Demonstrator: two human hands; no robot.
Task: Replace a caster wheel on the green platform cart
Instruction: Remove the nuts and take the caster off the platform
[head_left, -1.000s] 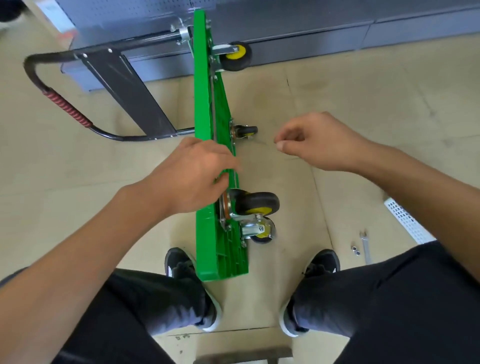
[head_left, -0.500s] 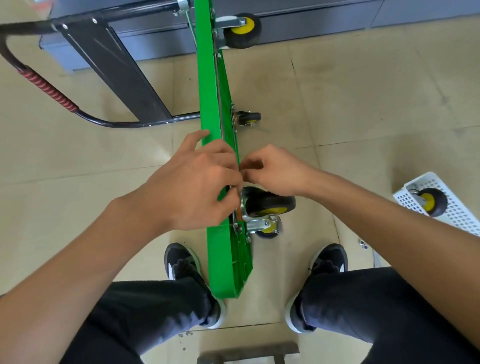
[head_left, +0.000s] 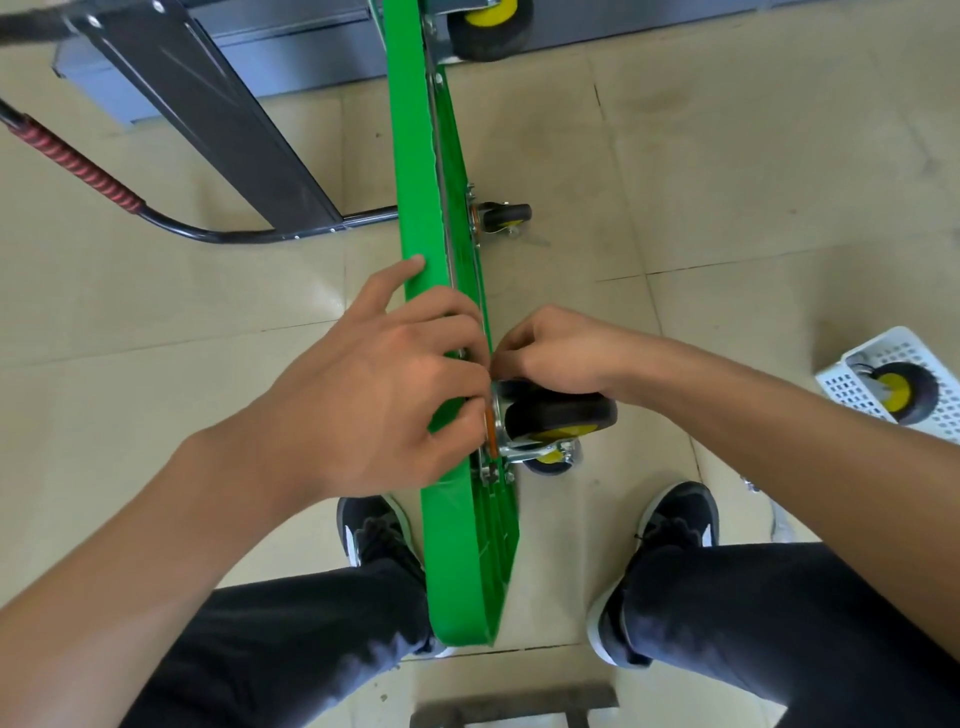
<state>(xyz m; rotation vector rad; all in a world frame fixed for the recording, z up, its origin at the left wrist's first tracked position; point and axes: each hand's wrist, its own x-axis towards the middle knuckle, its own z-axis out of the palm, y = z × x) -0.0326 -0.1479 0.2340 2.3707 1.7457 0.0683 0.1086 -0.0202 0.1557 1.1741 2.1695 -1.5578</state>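
The green platform cart (head_left: 415, 171) stands on its long edge between my feet, wheels facing right. My left hand (head_left: 384, 384) grips the top edge of the deck, fingers curled over it beside the near caster wheel (head_left: 561, 415), black with a yellow hub. My right hand (head_left: 556, 348) is curled just above that caster's metal plate, fingertips pinched together against the deck; what they pinch is hidden. A small black caster (head_left: 506, 214) sits further along, and a larger yellow-hub wheel (head_left: 491, 23) at the far end.
The cart's black folded handle with a red grip (head_left: 78, 166) lies on the tiled floor to the left. A white perforated basket (head_left: 878, 358) at the right holds a spare yellow-hub caster (head_left: 904, 392). Grey cabinets stand behind. My shoes flank the cart's near end.
My right hand came in from the open floor on the right and closed onto the caster's mounting spot next to my left hand. The view has tilted closer over the cart.
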